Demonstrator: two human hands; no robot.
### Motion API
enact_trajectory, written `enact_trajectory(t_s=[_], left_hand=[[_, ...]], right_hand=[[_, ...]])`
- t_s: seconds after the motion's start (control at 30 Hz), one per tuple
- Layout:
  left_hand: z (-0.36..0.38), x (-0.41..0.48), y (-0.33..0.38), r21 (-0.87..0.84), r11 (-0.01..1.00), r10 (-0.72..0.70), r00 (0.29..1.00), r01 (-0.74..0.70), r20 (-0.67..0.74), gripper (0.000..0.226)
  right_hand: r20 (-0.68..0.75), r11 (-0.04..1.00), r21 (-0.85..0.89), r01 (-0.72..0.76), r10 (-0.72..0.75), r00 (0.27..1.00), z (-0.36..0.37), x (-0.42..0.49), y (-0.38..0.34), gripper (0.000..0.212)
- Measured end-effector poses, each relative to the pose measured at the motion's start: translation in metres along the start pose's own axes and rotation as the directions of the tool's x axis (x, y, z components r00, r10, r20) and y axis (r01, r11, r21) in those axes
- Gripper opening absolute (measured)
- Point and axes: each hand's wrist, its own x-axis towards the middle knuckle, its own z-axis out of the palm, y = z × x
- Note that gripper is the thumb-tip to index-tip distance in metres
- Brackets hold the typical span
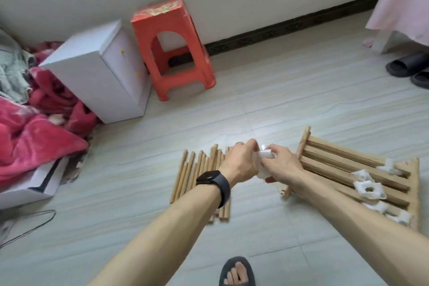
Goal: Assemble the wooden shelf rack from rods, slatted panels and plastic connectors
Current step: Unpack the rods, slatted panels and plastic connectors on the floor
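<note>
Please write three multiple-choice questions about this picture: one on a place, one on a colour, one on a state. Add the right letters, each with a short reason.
1. Where do the loose connectors lie?
A. on the slatted panels
B. in a drawer
C. on a chair

2. What colour is the plastic stool?
A. blue
B. red
C. green

3. What are the left grip and right grip doing?
A. hanging empty
B. lifting a hammer
C. holding a white connector together

Key: 1 A, they rest on the slats; 2 B, its body is red; 3 C, both pinch it.
</note>
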Motion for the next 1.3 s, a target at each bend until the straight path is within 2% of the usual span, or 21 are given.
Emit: enact_trajectory(t_s=[0.1,0.17,0.2,0.27,0.4,0.53,0.67,0.77,0.87,0.93,1.07,1.2,1.27,1.3], left_hand=[[-0.002,-0.017,-0.057,-0.008,0.997,-0.077,0.996,0.077,0.036,0.033],[0.009,-0.033,-0.103,-0.035,0.983,-0.175,0.982,0.178,0.066,0.030],[0.016,-0.042,-0.127,-0.061,0.968,-0.237,0.967,0.243,0.093,0.029],[0.034,-0.062,-0.173,-0.117,0.917,-0.357,0.916,0.381,0.183,0.028],[0.067,-0.100,-0.244,-0.257,0.743,-0.524,0.777,0.617,0.350,0.033],[0.086,-0.117,-0.276,-0.309,0.663,-0.603,0.731,0.682,0.320,0.034],[0.096,-0.114,-0.283,-0.349,0.625,-0.615,0.716,0.698,0.331,0.045],[0.097,-0.110,-0.280,-0.328,0.634,-0.623,0.714,0.700,0.319,0.041],[0.092,-0.107,-0.273,-0.207,0.706,-0.614,0.732,0.677,0.297,0.038],[0.084,-0.100,-0.264,-0.115,0.762,-0.588,0.755,0.638,0.290,0.039],[0.062,-0.070,-0.225,-0.040,0.864,-0.478,0.841,0.503,0.253,0.036],[0.052,-0.022,-0.149,-0.065,0.948,-0.284,0.918,0.313,0.278,0.035],[0.051,0.006,-0.098,-0.036,0.985,-0.153,0.947,0.170,0.282,0.037],[0.052,0.019,-0.071,-0.019,0.995,-0.086,0.957,0.095,0.279,0.038]], right_hand=[[0.095,0.997,0.003,-0.077,0.076,0.993,0.061,0.003,0.002,0.018],[0.185,0.992,-0.027,-0.125,0.128,0.974,0.108,0.002,0.018,0.014],[0.234,0.987,-0.043,-0.154,0.159,0.959,0.132,0.001,0.028,0.020],[0.334,0.975,-0.085,-0.205,0.222,0.916,0.176,-0.005,0.051,0.027],[0.472,0.957,-0.205,-0.204,0.280,0.836,0.244,-0.016,0.098,0.022],[0.496,0.941,-0.328,-0.088,0.251,0.831,0.278,-0.019,0.130,0.033],[0.478,0.947,-0.317,-0.059,0.213,0.852,0.278,-0.018,0.139,0.044],[0.465,0.943,-0.321,-0.083,0.234,0.854,0.259,-0.014,0.137,0.048],[0.495,0.922,-0.378,-0.079,0.274,0.825,0.233,-0.008,0.128,0.046],[0.507,0.888,-0.460,-0.018,0.279,0.815,0.209,0.000,0.116,0.039],[0.456,0.656,-0.722,0.219,0.214,0.864,0.140,0.024,0.075,0.037],[0.370,0.361,-0.879,0.313,0.100,0.924,0.050,0.038,0.036,0.037],[0.349,0.291,-0.900,0.325,0.034,0.936,0.004,0.036,0.027,0.036],[0.332,0.305,-0.899,0.314,0.007,0.943,-0.018,0.033,0.026,0.037]])
